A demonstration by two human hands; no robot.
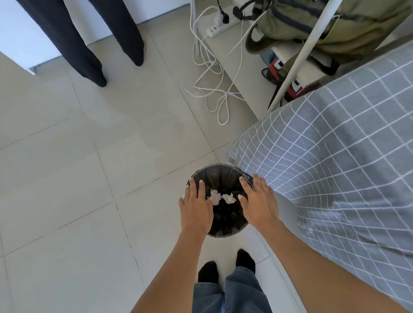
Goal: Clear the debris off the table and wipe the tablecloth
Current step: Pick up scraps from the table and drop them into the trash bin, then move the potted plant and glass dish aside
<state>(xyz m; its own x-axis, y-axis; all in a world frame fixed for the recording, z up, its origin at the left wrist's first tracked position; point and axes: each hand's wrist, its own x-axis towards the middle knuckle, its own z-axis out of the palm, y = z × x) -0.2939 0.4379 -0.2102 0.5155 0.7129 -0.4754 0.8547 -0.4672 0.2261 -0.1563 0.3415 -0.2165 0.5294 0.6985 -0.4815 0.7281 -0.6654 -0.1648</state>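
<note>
Here both hands, left (196, 206) and right (258, 201), hover flat and empty over the lined bin (225, 219); the checked tablecloth (347, 158) lies just right, nearer the right hand.

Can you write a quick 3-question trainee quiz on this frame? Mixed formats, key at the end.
1. True or false: both hands hold crumpled tissue.
2. The trash bin stands: A) on the table, B) on the floor beside the tablecloth corner, C) under the backpack.
3. Fill in: the white crumpled tissues lie inside the bin's black ____.

Key:
1. False: the left hand and right hand hang over the bin with straight fingers, holding nothing.
2. B
3. liner
</note>
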